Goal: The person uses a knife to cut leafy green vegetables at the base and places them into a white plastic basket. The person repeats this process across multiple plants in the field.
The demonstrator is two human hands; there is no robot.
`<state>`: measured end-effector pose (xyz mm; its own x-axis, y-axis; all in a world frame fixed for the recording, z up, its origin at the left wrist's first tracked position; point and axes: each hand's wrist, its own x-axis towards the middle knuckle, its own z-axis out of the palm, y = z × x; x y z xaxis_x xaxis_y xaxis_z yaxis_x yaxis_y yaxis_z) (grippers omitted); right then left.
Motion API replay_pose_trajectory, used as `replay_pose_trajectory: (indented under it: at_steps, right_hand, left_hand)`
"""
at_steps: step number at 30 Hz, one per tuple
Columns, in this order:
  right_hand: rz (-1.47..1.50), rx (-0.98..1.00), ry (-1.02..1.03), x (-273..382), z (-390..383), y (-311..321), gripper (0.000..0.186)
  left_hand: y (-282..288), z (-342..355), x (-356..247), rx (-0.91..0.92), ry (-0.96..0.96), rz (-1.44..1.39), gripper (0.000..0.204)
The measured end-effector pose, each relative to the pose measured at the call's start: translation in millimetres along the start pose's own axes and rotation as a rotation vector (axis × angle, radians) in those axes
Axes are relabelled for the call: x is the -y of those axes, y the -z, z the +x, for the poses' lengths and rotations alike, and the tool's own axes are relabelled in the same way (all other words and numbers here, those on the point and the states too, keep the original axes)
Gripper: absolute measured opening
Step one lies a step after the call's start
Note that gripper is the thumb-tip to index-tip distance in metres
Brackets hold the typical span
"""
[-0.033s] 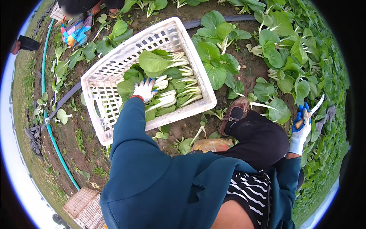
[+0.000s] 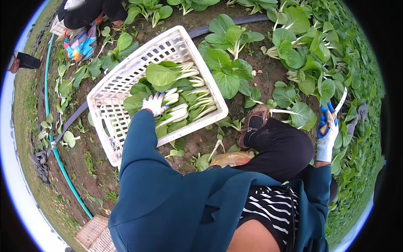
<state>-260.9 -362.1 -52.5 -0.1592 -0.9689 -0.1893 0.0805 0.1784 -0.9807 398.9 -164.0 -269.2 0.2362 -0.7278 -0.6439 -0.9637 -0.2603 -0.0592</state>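
Observation:
My left hand (image 2: 154, 104), in a white glove with blue fingertips, reaches into a white plastic crate (image 2: 197, 50). It lies on a pile of bok choy (image 2: 178, 112) with its fingers spread over leaves and pale stalks. These heads lie on their sides, stalks mostly to the right. Out at the far right, my right hand (image 2: 328, 134), gloved the same way, is closed around the wooden handle of a knife (image 2: 342, 99). Its pale blade points up and away from me. Leaves of the growing bok choy are close by that hand.
Growing bok choy (image 2: 294, 59) fills the right side. A flat dark hose (image 2: 235, 21) runs behind the crate, and a teal hose (image 2: 63, 166) runs down the left. Another person (image 2: 86, 14) crouches at the upper left. A second crate (image 2: 94, 233) stands at the lower left.
The whole view has shifted slightly, so the crate sits a little further left. My left hand still rests on the bok choy; my right hand keeps the knife.

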Motion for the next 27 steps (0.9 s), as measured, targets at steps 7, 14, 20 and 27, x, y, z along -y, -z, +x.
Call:
replay_pose_trajectory:
  at_steps: [7,14,20,27]
  right_hand:
    - [-0.22,0.131,-0.142,10,-3,-15,0.04]
    - [-0.19,0.302,-0.269,-55,36,-4,0.029]
    - [-0.139,0.408,-0.394,-117,65,-32,0.024]
    - [-0.034,0.683,-0.496,-192,107,-77,0.054]
  left_hand:
    - [119,-57,10,-0.298,-0.005,-0.229,0.059]
    - [257,-106,-212,-0.716,-0.416,-0.563,0.029]
    - [196,14,-409,-0.18,-0.683,0.17,0.032]
    - [177,124,-377,-0.256,-0.158,0.539,0.051]
